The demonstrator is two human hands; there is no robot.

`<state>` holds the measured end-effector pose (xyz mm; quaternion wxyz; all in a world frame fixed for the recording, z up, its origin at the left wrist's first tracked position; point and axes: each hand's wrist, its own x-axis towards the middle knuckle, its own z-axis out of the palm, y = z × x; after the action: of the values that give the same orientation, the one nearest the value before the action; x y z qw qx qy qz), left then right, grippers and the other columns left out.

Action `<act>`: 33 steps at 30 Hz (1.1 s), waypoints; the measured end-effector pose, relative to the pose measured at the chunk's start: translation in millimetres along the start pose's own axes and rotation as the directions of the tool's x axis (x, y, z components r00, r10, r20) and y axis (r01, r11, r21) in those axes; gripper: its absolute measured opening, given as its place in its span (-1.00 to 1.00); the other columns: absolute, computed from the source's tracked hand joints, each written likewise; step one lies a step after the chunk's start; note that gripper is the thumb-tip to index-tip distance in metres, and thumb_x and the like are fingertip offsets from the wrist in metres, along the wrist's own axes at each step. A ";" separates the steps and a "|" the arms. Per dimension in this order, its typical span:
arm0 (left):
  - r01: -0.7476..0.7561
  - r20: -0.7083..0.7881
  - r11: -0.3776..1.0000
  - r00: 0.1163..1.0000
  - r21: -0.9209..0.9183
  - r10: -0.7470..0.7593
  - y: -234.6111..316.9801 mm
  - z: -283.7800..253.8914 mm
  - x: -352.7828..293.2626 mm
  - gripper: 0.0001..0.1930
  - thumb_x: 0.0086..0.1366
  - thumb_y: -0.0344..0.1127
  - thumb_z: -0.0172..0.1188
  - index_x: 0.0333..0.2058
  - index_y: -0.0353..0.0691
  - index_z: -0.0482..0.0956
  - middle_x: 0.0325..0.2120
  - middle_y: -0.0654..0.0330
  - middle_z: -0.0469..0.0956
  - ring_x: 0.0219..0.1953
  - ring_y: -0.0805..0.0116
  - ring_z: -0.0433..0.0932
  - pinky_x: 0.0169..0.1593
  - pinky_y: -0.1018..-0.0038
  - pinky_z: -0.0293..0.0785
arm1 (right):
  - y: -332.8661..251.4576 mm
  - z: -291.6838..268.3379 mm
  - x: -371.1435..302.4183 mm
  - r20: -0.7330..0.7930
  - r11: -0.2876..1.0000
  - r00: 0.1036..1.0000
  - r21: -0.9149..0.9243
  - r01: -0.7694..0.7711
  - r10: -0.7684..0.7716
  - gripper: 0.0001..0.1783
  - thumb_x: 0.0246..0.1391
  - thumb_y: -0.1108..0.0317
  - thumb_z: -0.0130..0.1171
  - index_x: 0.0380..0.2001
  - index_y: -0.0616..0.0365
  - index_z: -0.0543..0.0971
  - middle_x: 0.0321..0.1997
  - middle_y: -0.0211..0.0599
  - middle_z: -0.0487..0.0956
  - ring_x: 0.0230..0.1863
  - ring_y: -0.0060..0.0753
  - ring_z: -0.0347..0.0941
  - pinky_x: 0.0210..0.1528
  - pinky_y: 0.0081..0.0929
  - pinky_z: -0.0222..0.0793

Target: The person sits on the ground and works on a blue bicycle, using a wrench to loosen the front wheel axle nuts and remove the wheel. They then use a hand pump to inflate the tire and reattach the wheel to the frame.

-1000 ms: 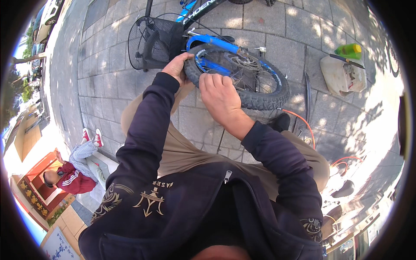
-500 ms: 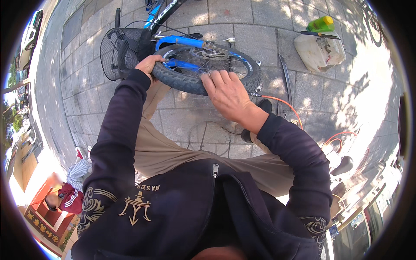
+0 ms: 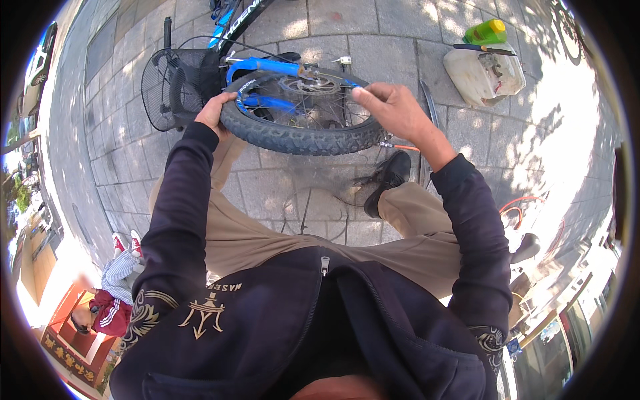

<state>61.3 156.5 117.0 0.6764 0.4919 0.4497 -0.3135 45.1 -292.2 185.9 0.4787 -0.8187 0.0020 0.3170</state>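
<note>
A bicycle wheel with a black knobbly tyre point(image 3: 303, 141) is tilted in front of me, mounted in a blue fork point(image 3: 267, 65). My left hand point(image 3: 215, 113) grips the tyre's left side, its thumb on top and the other fingers partly hidden. On the right side, my right hand point(image 3: 395, 110) closes over the tyre, with thumb and fingertips at the rim; its grip underneath is hidden. Just below that hand, a metal hose fitting point(image 3: 385, 144) with an orange hose point(image 3: 405, 147) shows at the tyre's near edge.
A black wire basket point(image 3: 175, 90) adjoins the wheel on the left. Right of it lies a dark curved strip point(image 3: 428, 100). Farther right, a cut white plastic container point(image 3: 477, 80) bears a dark-handled tool point(image 3: 483, 49), beside a green bottle point(image 3: 483, 32). My black shoe point(image 3: 393, 177) stands below the wheel.
My right hand has moved right along the tyre, from its near side to its right side. My left hand still holds the left side. More of my right shoe shows.
</note>
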 end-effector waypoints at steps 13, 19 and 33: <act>-0.079 0.048 0.996 0.996 0.030 0.077 -2.2 22.1 -4.7 -0.47 0.45 -0.13 0.28 0.20 -0.36 0.37 -0.09 -0.14 0.63 -0.11 -0.02 0.73 0.07 -0.01 0.76 | 173.7 44.8 68.8 0.295 0.271 0.771 0.816 -0.510 0.565 -0.60 0.36 0.00 0.28 -0.06 0.13 0.64 -0.27 -0.28 0.74 -0.33 -0.33 0.70 -0.22 -0.22 0.67; 0.036 0.033 0.999 0.999 0.008 -0.036 0.9 19.7 -1.3 -0.49 0.42 -0.08 0.30 0.14 -0.36 0.48 -0.15 -0.04 0.69 -0.19 0.05 0.79 -0.08 0.14 0.82 | 178.7 18.4 51.8 0.191 0.514 0.800 0.676 -0.528 0.569 -0.44 0.37 -0.13 0.24 -0.05 0.25 0.63 -0.26 -0.21 0.71 -0.30 -0.26 0.67 -0.18 -0.20 0.66; 0.002 0.105 0.994 0.994 0.106 -0.013 12.8 17.6 4.1 -0.60 0.46 -0.15 0.28 0.10 -0.32 0.54 -0.07 -0.04 0.72 -0.10 0.03 0.76 0.06 0.02 0.75 | 356.4 -28.2 -41.0 -0.345 0.753 0.860 -0.426 -0.501 0.377 -0.54 0.13 0.08 0.25 -0.15 0.27 0.77 -0.12 0.14 0.76 -0.02 0.24 0.71 0.09 -0.01 0.60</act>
<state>79.3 143.9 120.1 0.6710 0.5080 0.3982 -0.3649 -82.4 -519.7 -62.1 0.1566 -0.9222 0.1703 0.3100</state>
